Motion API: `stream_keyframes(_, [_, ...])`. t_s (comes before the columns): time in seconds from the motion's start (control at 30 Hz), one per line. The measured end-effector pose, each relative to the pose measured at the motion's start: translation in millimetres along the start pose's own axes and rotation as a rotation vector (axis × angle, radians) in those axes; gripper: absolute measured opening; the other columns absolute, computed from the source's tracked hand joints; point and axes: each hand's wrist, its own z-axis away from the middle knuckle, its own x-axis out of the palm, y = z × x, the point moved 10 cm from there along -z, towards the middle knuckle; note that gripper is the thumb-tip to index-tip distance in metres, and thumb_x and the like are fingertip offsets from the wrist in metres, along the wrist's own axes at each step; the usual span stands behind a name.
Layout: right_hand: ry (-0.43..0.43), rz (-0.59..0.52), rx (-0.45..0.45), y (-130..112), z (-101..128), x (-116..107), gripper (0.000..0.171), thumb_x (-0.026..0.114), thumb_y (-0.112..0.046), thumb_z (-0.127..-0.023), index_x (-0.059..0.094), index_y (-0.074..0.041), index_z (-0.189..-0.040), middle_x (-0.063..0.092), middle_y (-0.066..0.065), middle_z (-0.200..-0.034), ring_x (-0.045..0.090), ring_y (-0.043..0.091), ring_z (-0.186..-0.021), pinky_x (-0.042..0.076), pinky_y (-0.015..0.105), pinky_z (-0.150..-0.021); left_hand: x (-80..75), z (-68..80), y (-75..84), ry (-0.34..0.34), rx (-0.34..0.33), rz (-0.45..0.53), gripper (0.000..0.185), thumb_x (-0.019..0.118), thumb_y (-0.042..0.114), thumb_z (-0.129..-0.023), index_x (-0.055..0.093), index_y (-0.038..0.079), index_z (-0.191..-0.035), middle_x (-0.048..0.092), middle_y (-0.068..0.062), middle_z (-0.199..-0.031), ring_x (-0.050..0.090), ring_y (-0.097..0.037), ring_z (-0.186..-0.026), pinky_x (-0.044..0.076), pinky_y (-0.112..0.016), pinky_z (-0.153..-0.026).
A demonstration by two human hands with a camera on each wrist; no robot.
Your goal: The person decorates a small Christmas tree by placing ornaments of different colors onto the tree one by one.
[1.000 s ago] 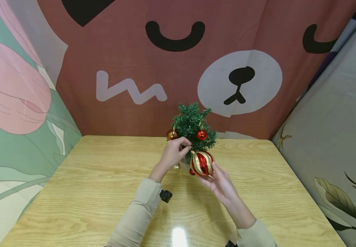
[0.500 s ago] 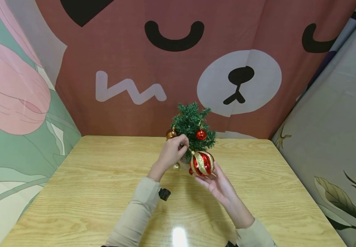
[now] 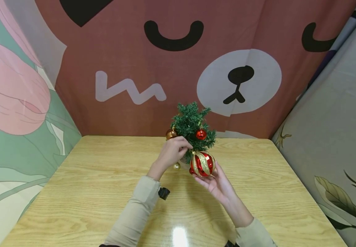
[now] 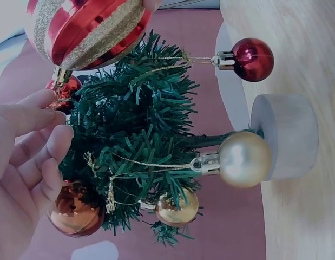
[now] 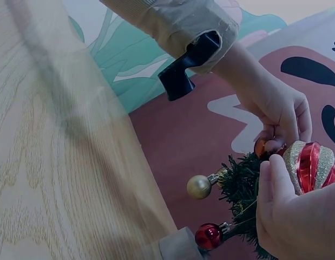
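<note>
On the far half of the wooden table (image 3: 104,192), in front of the big curtain with a bear face (image 3: 239,82), stands a small green Christmas tree (image 3: 193,125). From the left wrist view you can see that its thin trunk goes into a round pale wooden base (image 4: 286,135), and this base rests on the table.

Your right hand (image 3: 216,183) is just in front of the tree, palm turned up. Its fingers are curved under the red and gold striped ball (image 3: 202,164) and they carry it; the thumb lies against the side of the ball, as the right wrist view shows. This ball is the biggest ornament, and it sits low at the front of the tree, touching the branches.

Your left hand (image 3: 170,154) is at the left side of the tree, fingers bent together close to the gold cap of the striped ball. It seems to pinch the thin hanging string there, but the string is too fine, so I cannot tell if the fingers really hold it.

Smaller balls hang on the branches: a copper ball (image 3: 171,134) just above your left hand, a small red ball (image 3: 201,134) at the upper right, and a small gold ball (image 3: 176,166) low, under your left wrist
</note>
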Motion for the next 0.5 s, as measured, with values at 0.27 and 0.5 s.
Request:
stream_keyframes(0.27, [0.021, -0.027, 0.017, 2, -1, -3, 0.065, 0.030, -0.044, -0.095, 0.007, -0.001, -0.137, 0.022, 0.027, -0.131, 0.053, 0.032, -0.102, 0.035, 0.033, -0.095, -0.1, 1.0, 4.9, -0.015, 0.062, -0.081, 0.019, 0.058, -0.004, -0.079, 0.070, 0.010, -0.076, 0.062, 0.002, -0.079, 0.047, -0.004, -0.053, 0.034, -0.014, -0.044])
stream_keyframes(0.5, [0.013, -0.081, 0.024, 2, -1, -2, 0.066, 0.035, -0.045, -0.093, 0.009, -0.002, -0.136, 0.022, 0.026, -0.131, 0.053, 0.032, -0.102, 0.034, 0.031, -0.095, -1.0, 3.4, 12.0, -0.006, 0.130, -0.166, 0.018, 0.058, -0.001, -0.081, 0.073, 0.009, -0.085, 0.062, 0.000, -0.080, 0.044, -0.003, -0.050, 0.030, -0.014, -0.041])
